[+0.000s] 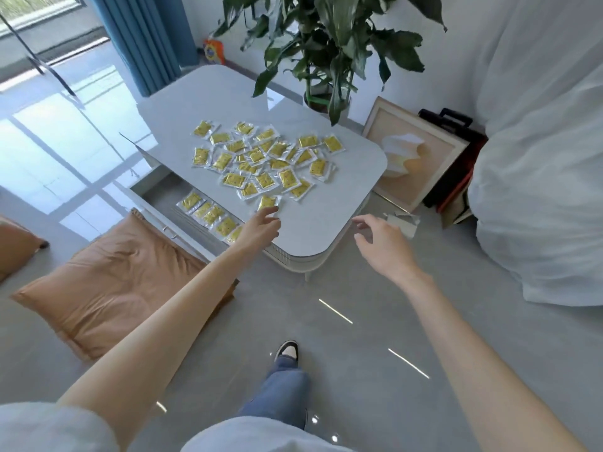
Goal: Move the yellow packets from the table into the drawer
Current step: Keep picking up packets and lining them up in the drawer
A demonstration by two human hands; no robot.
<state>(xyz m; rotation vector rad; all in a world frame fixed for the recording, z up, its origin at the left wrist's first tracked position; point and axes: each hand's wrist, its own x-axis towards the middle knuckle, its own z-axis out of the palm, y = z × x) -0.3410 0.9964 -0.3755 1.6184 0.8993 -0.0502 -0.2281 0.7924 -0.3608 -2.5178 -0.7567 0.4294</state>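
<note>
Several yellow packets point(261, 158) in clear wrappers lie scattered over the middle of the white table point(319, 230). The nearest packet point(268, 201) lies by the table's front left edge. My left hand point(261, 228) reaches over that edge, fingers extended toward this packet, holding nothing. On the table's left side the drawer point(156, 194) stands pulled out, with several yellow packets point(208, 213) in a row inside it. My right hand point(380, 238) hovers off the table's near right corner with fingers loosely spread, empty.
A potted plant point(326, 53) stands at the table's far right. An orange floor cushion point(117, 282) lies in front of the drawer. A framed picture point(411, 154) leans at the right, beside a white covered mass point(538, 190). My foot point(287, 350) stands on the grey floor.
</note>
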